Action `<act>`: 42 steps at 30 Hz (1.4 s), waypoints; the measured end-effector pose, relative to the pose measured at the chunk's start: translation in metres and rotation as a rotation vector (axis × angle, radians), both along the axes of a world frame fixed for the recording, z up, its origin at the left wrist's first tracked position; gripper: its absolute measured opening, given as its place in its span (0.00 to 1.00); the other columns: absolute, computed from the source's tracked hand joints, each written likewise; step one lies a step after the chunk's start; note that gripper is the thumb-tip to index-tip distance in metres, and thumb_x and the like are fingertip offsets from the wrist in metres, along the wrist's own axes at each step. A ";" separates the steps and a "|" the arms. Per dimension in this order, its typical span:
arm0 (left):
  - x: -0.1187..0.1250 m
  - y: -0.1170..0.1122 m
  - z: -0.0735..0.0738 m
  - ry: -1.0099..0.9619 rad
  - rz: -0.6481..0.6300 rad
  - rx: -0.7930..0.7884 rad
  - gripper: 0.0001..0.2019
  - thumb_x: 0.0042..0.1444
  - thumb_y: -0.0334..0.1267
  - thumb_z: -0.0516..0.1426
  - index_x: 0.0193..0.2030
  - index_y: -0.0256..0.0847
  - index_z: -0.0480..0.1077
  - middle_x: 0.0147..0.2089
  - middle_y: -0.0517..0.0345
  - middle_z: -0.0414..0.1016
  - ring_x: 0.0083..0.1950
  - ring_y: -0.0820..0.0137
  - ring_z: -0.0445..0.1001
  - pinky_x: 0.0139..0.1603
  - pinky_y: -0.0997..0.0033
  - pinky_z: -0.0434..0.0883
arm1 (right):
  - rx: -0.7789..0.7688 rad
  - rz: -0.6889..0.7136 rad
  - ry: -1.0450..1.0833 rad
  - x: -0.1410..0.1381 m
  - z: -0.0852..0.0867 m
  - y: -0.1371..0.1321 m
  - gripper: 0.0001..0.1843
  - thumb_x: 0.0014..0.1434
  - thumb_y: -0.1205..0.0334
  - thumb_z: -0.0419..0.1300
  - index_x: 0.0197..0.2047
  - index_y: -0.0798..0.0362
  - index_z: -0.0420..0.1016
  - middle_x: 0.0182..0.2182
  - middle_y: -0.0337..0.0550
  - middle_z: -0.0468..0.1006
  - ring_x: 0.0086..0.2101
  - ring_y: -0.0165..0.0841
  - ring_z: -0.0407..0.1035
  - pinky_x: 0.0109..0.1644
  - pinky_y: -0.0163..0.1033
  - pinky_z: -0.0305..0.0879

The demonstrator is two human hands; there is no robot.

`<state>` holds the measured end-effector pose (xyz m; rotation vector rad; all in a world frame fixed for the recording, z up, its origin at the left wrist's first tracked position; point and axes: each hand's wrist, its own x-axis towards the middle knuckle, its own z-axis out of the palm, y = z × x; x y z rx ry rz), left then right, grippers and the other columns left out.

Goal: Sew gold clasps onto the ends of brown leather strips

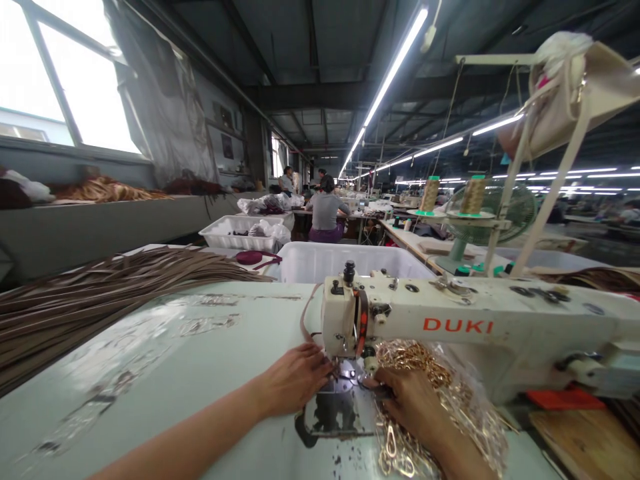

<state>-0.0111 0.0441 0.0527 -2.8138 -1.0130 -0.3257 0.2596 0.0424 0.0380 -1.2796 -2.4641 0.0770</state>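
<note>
Left hand [295,381] lies flat on the pale green table [200,360], fingers stretched together toward the needle area of the white sewing machine [450,327], fingertips pressing on something small at the metal plate [336,408]; what lies under them is too hidden to tell. Right hand [413,403] comes in from the other side, fingers curled low at the same spot beneath the machine head, and whether it pinches anything cannot be told from here. That hand rests on a clear bag of gold chain hardware [440,393], which spills along the table edge under the machine arm. A thin brown strap [306,313] loops up just left of the machine head. Further left, a big heap of brown strips [100,293] fans across the table. Behind the machine stands a white plastic bin [350,261], with another white crate [240,233] beyond it. Up on the right, two thread cones [430,195] sit on a stand beside a small green fan [505,213]. Far back, a person in a grey top [327,212] sits facing away at another bench.
</note>
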 end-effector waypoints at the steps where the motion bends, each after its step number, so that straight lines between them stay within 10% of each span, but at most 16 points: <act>1: 0.002 -0.002 -0.001 0.025 0.029 0.012 0.16 0.66 0.35 0.47 0.58 0.37 0.64 0.51 0.43 0.72 0.54 0.57 0.71 0.61 0.53 0.63 | -0.001 -0.005 -0.006 0.000 0.000 0.000 0.12 0.65 0.59 0.53 0.30 0.50 0.71 0.27 0.38 0.78 0.32 0.34 0.75 0.32 0.35 0.53; 12: 0.020 -0.025 -0.009 0.398 0.192 0.043 0.27 0.57 0.23 0.53 0.64 0.29 0.58 0.40 0.40 0.76 0.42 0.56 0.75 0.48 0.56 0.69 | -0.034 -0.016 -0.027 -0.001 0.012 -0.005 0.05 0.60 0.63 0.57 0.32 0.50 0.73 0.30 0.37 0.80 0.33 0.35 0.75 0.34 0.33 0.55; 25: -0.002 0.010 0.060 0.307 0.053 -0.386 0.17 0.67 0.35 0.47 0.58 0.56 0.67 0.35 0.60 0.77 0.22 0.74 0.72 0.24 0.79 0.68 | -0.044 -0.008 -0.017 0.000 0.009 -0.004 0.06 0.61 0.63 0.57 0.34 0.50 0.74 0.30 0.38 0.81 0.33 0.36 0.76 0.33 0.34 0.55; 33: 0.003 -0.016 0.033 0.063 0.057 -0.439 0.42 0.45 0.59 0.63 0.65 0.45 0.60 0.64 0.45 0.62 0.63 0.51 0.61 0.64 0.55 0.60 | -0.016 -0.025 -0.036 0.000 0.007 -0.002 0.07 0.62 0.60 0.56 0.34 0.49 0.74 0.30 0.39 0.81 0.33 0.37 0.76 0.33 0.35 0.54; 38: 0.018 -0.066 0.018 0.029 0.205 -0.474 0.54 0.43 0.64 0.61 0.70 0.34 0.46 0.71 0.38 0.41 0.70 0.47 0.46 0.67 0.48 0.52 | -0.013 -0.018 -0.039 -0.001 0.007 -0.002 0.08 0.63 0.58 0.56 0.34 0.48 0.74 0.31 0.38 0.81 0.33 0.36 0.76 0.32 0.35 0.54; 42: 0.028 -0.089 0.010 0.058 0.192 -0.392 0.46 0.51 0.53 0.60 0.69 0.30 0.47 0.69 0.36 0.44 0.69 0.49 0.47 0.66 0.50 0.55 | 0.002 -0.023 -0.043 -0.005 0.007 -0.003 0.13 0.65 0.56 0.53 0.33 0.49 0.74 0.30 0.40 0.81 0.33 0.36 0.76 0.31 0.36 0.54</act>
